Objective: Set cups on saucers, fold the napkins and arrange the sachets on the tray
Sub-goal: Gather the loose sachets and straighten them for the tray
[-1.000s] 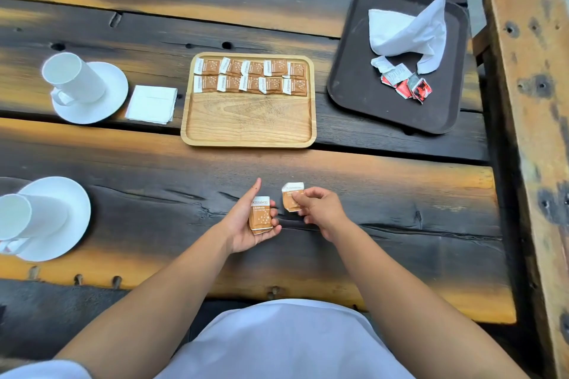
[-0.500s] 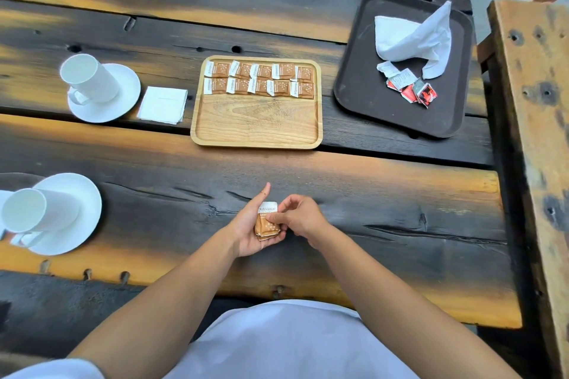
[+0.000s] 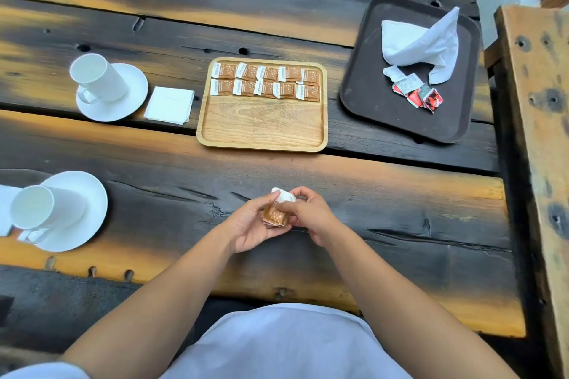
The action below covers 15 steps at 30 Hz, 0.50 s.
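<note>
A small stack of brown sachets [image 3: 275, 215] lies in my left hand [image 3: 250, 228], just above the table's near plank. My right hand [image 3: 308, 212] pinches the top of that stack from the right. Ahead, the wooden tray [image 3: 261, 129] carries two rows of several brown sachets [image 3: 266, 83] along its far side. A white cup [image 3: 98, 77] stands on a saucer [image 3: 135, 92] at the far left, with a folded napkin [image 3: 169, 104] beside it. Another cup [image 3: 46, 207] stands on a saucer [image 3: 92, 209] at the near left.
A dark tray [image 3: 375, 101] at the far right holds a crumpled white napkin [image 3: 421, 43] and several red and white sachets [image 3: 418, 92]. A wooden bench [image 3: 535, 132] runs along the right edge of the table.
My right hand brought its single sachet onto the stack in my left hand; both hands now hold the sachets together. The view shifted slightly.
</note>
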### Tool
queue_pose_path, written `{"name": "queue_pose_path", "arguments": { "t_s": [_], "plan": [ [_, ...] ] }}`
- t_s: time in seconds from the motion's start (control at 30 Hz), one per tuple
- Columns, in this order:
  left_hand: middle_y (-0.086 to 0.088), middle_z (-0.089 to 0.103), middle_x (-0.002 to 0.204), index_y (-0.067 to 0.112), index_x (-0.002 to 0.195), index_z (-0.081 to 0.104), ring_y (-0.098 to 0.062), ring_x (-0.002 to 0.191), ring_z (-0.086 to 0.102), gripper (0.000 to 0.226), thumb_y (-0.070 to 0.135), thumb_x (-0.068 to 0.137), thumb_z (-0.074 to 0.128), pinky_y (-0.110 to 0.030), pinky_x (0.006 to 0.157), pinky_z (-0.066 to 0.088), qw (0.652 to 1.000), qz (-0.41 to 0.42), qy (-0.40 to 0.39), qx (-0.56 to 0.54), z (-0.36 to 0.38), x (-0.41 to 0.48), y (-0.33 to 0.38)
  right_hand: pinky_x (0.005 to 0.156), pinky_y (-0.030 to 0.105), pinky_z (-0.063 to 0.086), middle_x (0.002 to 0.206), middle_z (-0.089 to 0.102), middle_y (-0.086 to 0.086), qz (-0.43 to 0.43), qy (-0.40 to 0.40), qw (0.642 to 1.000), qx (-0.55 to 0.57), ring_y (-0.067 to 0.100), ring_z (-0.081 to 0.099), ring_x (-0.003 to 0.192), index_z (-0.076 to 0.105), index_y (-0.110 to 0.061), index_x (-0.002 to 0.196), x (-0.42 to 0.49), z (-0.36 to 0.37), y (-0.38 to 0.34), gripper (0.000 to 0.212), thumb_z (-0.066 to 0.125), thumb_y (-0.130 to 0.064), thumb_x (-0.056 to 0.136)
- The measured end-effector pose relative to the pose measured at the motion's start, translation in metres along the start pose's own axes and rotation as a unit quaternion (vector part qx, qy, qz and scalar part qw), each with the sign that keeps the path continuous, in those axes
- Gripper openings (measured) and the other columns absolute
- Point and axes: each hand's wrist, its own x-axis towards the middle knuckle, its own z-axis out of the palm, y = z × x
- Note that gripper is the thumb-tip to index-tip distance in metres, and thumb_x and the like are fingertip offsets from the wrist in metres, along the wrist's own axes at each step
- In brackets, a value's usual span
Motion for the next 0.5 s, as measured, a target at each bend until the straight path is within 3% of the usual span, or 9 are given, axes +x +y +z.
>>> {"name": "queue_pose_path", "arguments": {
  "t_s": [0.07,0.17,0.3,0.4,0.5],
  "plan": [
    [-0.024,0.068,0.115,-0.003,0.132,0.055,-0.032,0.104,0.068,0.049,0.011,0.087,0.068,-0.04,0.095,0.055,0.999,0.027,0.021,0.012,-0.006,-0.006,0.005,0.065,0.032,0.05,0.087,0.065,0.011,-0.003,0.012,1.0,0.01,0.02,0.06,0.065,0.053,-0.017,0.084,0.005,-0.004,-0.006,0.024,0.072,-0.001,0.08],
    [-0.027,0.065,0.121,-0.008,0.128,0.055,-0.031,0.104,0.069,0.043,-0.003,0.087,0.065,-0.036,0.088,0.058,0.994,0.062,0.082,0.029,-0.011,-0.01,0.014,0.065,0.03,0.051,0.093,0.066,0.009,0.002,-0.003,1.0,-0.003,0.02,0.064,0.077,0.058,-0.014,0.088,0.013,-0.005,-0.016,0.024,0.072,0.002,0.079],
    [-0.027,0.067,0.116,-0.01,0.121,0.058,-0.032,0.101,0.068,0.038,-0.006,0.085,0.067,-0.035,0.087,0.058,0.976,0.12,0.168,0.075,-0.014,-0.01,0.033,0.066,0.029,0.057,0.099,0.068,0.012,0.007,-0.014,1.0,-0.015,0.019,0.066,0.074,0.062,-0.005,0.099,0.026,0.008,-0.03,0.027,0.075,0.004,0.078],
    [-0.021,0.071,0.106,-0.008,0.116,0.062,-0.028,0.095,0.07,0.033,-0.006,0.084,0.069,-0.03,0.082,0.06,0.956,0.165,0.219,0.109,-0.017,-0.007,0.049,0.078,0.035,0.06,0.108,0.071,0.017,0.017,0.016,0.999,-0.027,0.024,0.069,0.076,0.062,0.001,0.113,0.039,0.02,-0.041,0.043,0.08,0.0,0.075],
    [-0.016,0.071,0.096,-0.003,0.108,0.065,-0.023,0.085,0.07,0.024,-0.006,0.084,0.069,-0.026,0.074,0.061,0.942,0.192,0.247,0.125,-0.024,-0.005,0.069,0.072,0.032,0.062,0.111,0.07,0.019,0.018,0.03,0.999,-0.02,0.025,0.071,0.077,0.06,0.002,0.115,0.051,0.036,-0.053,0.048,0.082,0.0,0.072]
  ]
}}
